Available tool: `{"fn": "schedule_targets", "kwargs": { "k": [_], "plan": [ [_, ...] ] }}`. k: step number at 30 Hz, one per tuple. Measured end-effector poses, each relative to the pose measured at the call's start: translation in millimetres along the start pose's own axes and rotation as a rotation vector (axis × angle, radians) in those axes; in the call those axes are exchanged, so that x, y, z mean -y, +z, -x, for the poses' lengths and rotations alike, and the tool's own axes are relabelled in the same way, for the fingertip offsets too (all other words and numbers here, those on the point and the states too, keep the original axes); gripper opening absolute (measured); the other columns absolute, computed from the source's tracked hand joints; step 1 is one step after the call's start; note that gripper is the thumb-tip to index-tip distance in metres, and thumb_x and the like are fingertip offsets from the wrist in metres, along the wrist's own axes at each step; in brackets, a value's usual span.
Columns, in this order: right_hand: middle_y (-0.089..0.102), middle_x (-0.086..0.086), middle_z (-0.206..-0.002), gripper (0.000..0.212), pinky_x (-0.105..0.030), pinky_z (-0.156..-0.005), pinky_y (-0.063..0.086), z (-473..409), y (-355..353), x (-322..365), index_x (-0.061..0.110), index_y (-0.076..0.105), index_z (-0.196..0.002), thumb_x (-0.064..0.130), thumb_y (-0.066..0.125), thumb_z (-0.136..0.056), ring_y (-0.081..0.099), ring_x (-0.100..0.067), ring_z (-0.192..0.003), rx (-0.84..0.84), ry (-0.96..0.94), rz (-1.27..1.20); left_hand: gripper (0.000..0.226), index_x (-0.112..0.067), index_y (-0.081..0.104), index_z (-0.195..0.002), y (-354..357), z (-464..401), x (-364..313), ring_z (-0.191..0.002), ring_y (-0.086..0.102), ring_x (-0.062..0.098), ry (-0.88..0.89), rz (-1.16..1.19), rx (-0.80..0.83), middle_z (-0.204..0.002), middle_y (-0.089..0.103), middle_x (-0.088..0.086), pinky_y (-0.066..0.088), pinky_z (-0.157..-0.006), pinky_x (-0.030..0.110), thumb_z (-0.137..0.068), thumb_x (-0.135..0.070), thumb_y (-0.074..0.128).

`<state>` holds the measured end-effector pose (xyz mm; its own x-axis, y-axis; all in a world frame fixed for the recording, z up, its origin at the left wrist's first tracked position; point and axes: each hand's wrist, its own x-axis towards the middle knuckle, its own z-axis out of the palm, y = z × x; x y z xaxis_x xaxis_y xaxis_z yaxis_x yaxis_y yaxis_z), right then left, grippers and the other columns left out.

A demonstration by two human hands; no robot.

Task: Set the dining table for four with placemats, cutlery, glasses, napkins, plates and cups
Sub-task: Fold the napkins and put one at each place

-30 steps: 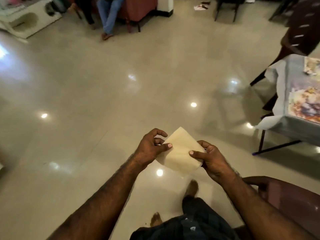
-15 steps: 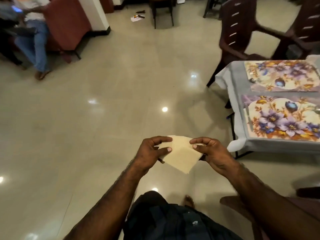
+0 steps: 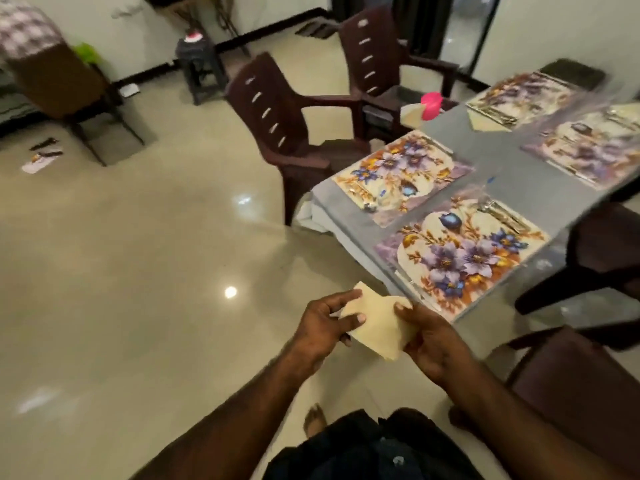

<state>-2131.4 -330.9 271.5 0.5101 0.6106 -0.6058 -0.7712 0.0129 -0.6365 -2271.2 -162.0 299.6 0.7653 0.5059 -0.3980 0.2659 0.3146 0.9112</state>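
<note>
Dining table (image 3: 498, 161), grey-covered, upper right, bearing four floral placemats: nearest placemat (image 3: 460, 254) with cutlery (image 3: 502, 214) at its far edge, second placemat (image 3: 398, 174) beside it toward the brown chairs (image 3: 277, 119), two further placemats (image 3: 588, 150) beyond, blurred, plus a pink cup (image 3: 432, 105) at the far edge. Left hand (image 3: 323, 325) and right hand (image 3: 431, 337), both above the floor just short of the table's near corner, each pinching one side of a cream folded napkin (image 3: 375, 322) between thumb and curled fingers; napkin held in the air, not touching the table.
</note>
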Motion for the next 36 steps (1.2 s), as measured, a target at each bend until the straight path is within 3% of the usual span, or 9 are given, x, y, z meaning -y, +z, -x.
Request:
{"fn": "schedule_targets", "kwargs": {
  "k": [5, 9, 13, 20, 24, 28, 31, 34, 36],
  "plan": [
    [0.068, -0.006, -0.128, 0.069, -0.042, -0.091, 0.054, -32.7, -16.9, 21.1, 0.023, 0.063, -0.132, -0.003, 0.081, -0.071, 0.065, -0.029, -0.109, -0.364, -0.261, -0.193, 0.036, -0.010, 0.076, -0.125, 22.8, -91.4, -12.1, -0.105, 0.073, 0.014, -0.060, -0.021, 0.162, -0.118, 0.079, 0.002, 0.060, -0.090, 0.031, -0.091, 0.001, 0.075],
    [0.071, -0.006, -0.115, 0.076, -0.031, -0.068, 0.062, -66.4, -45.3, 33.2, 0.017, 0.058, -0.135, -0.019, 0.080, -0.071, 0.069, -0.024, -0.097, -0.552, -0.267, -0.113, 0.028, -0.016, 0.082, -0.110, 54.1, -159.8, -0.2, -0.098, 0.071, 0.016, -0.100, -0.227, 0.228, -0.108, 0.080, 0.003, 0.057, -0.085, 0.024, -0.089, 0.001, 0.079],
    [0.069, -0.007, -0.125, 0.072, -0.056, -0.083, 0.062, -102.7, -83.0, 67.3, 0.031, 0.060, -0.127, 0.000, 0.091, -0.070, 0.067, -0.034, -0.109, -0.595, -0.248, 0.061, 0.034, -0.021, 0.081, -0.110, 85.5, -211.9, -1.1, -0.090, 0.066, 0.015, -0.097, -0.479, 0.295, -0.103, 0.073, -0.003, 0.058, -0.078, 0.025, -0.084, 0.001, 0.083],
    [0.069, -0.004, -0.131, 0.076, -0.046, -0.089, 0.060, -152.3, -135.1, 171.9, 0.036, 0.059, -0.136, -0.005, 0.086, -0.078, 0.069, -0.022, -0.112, -0.607, -0.446, 0.148, 0.053, -0.019, 0.074, -0.131, 157.6, -316.4, -52.3, -0.091, 0.070, 0.011, 0.046, -0.467, 0.380, -0.122, 0.074, 0.000, 0.063, -0.079, 0.036, -0.081, -0.004, 0.086],
    [0.077, -0.016, -0.110, 0.052, -0.042, -0.075, 0.064, -180.8, -151.2, 180.5, 0.010, 0.063, -0.126, -0.013, 0.077, -0.082, 0.077, -0.027, -0.091, -0.630, -0.236, -0.133, 0.056, -0.013, 0.066, -0.138, 195.1, -360.1, -36.9, -0.086, 0.071, 0.018, -0.111, -0.462, 0.374, -0.121, 0.069, 0.001, 0.063, -0.062, 0.033, -0.086, 0.004, 0.081],
    [0.076, -0.019, -0.115, 0.044, -0.047, -0.093, 0.061, -199.6, -165.3, 157.2, -0.002, 0.071, -0.117, -0.012, 0.081, -0.076, 0.074, -0.038, -0.104, -0.745, -0.075, -0.124, 0.070, -0.017, 0.062, -0.145, 205.8, -381.4, -4.6, -0.116, 0.069, 0.031, -0.241, -0.574, 0.436, -0.139, 0.064, 0.012, 0.062, -0.093, 0.053, -0.081, -0.011, 0.088],
    [0.078, -0.017, -0.105, 0.029, -0.044, -0.086, 0.063, -205.7, -172.2, 146.7, 0.005, 0.076, -0.101, -0.011, 0.081, -0.077, 0.075, -0.034, -0.093, -0.830, -0.018, -0.094, 0.070, -0.014, 0.056, -0.150, 208.7, -387.9, 4.3, -0.119, 0.066, 0.022, -0.274, -0.653, 0.542, -0.143, 0.063, 0.002, 0.058, -0.103, 0.045, -0.086, -0.013, 0.086],
    [0.078, -0.011, -0.103, 0.035, -0.049, -0.086, 0.063, -213.3, -183.4, 148.4, 0.009, 0.073, -0.103, -0.007, 0.085, -0.074, 0.075, -0.034, -0.093, -0.902, -0.044, 0.025, 0.061, -0.012, 0.058, -0.147, 206.4, -394.3, 1.0, -0.112, 0.067, 0.020, -0.239, -0.751, 0.570, -0.136, 0.064, 0.006, 0.057, -0.099, 0.031, -0.091, -0.015, 0.082],
    [0.075, -0.007, -0.105, 0.039, -0.040, -0.082, 0.062, -216.9, -190.0, 160.7, 0.012, 0.069, -0.106, -0.008, 0.084, -0.076, 0.071, -0.021, -0.090, -0.927, -0.105, 0.165, 0.057, -0.012, 0.062, -0.143, 202.7, -399.6, -5.1, -0.110, 0.067, 0.019, -0.140, -0.929, 0.606, -0.132, 0.068, 0.007, 0.053, -0.094, 0.023, -0.092, -0.027, 0.081]
  ]
}}
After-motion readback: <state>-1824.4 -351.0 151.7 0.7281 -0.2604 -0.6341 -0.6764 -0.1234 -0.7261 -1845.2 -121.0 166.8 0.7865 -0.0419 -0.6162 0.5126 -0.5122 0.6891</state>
